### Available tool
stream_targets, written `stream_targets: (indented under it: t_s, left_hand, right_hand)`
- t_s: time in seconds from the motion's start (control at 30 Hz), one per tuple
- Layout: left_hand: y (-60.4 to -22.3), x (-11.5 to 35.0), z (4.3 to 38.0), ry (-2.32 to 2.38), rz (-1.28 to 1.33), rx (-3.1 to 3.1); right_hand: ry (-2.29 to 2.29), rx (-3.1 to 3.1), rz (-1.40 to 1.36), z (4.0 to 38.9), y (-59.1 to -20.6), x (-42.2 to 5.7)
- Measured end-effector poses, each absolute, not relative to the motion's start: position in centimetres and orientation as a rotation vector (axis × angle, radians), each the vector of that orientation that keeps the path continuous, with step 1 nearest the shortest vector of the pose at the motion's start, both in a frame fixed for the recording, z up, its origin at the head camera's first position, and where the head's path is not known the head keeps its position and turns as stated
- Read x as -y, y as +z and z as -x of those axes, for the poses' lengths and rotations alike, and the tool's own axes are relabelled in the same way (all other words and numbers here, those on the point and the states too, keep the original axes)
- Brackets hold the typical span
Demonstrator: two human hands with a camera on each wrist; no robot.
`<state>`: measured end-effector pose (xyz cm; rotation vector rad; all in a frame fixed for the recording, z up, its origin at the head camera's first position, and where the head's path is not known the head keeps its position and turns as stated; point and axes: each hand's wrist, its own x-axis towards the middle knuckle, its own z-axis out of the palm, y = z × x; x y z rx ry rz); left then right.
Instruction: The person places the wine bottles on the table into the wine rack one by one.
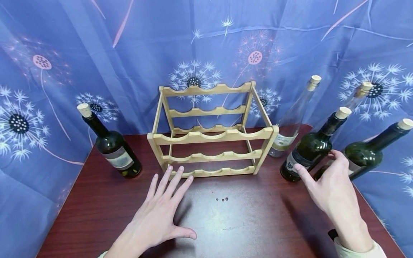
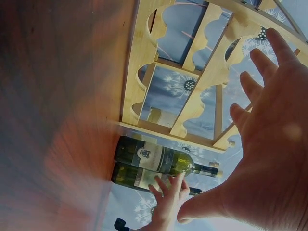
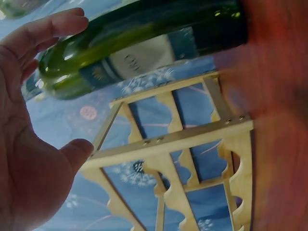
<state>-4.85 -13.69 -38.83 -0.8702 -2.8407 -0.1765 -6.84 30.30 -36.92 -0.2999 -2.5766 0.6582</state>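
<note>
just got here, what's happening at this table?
A person's right hand is at one of the right-side green bottles, fingers not wrapped round it; whether it touches is unclear. The left hand is spread in front of the rack. No bottle is in the rack: four stand right of it, one green bottle left.

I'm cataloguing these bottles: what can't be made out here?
Head view: base of rightmost clear bottle, behind nearer green bottle.
Head view: part of far-right label, behind right hand.
Head view: dark specks, too small to identify.
Right wrist view: green object, cut off by top edge.
</note>
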Motion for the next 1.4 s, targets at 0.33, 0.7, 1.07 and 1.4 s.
stream_targets:
  t_s: [0.33,0.7,1.07,1.4]
  left_hand:
    - [-39.0,13.8,4.7,-0.17,0.865,2.844]
    - [-39.0,13.8,4.8,-0.168,0.866,2.835]
    - [-39.1,13.8,4.8,-0.183,0.869,2.833]
    - [-39.1,13.7,4.8,-0.19,0.885,2.82]
  right_hand:
    - [0.761,2.542,0.308,8.7,-39.6,-31.3]
    - [0.806,2.534,0.302,9.6,-41.0,-31.8]
    - [0.891,2.531,0.33,10.3,-41.6,-32.1]
    - [0.917,2.538,0.327,10.5,-42.0,-32.4]
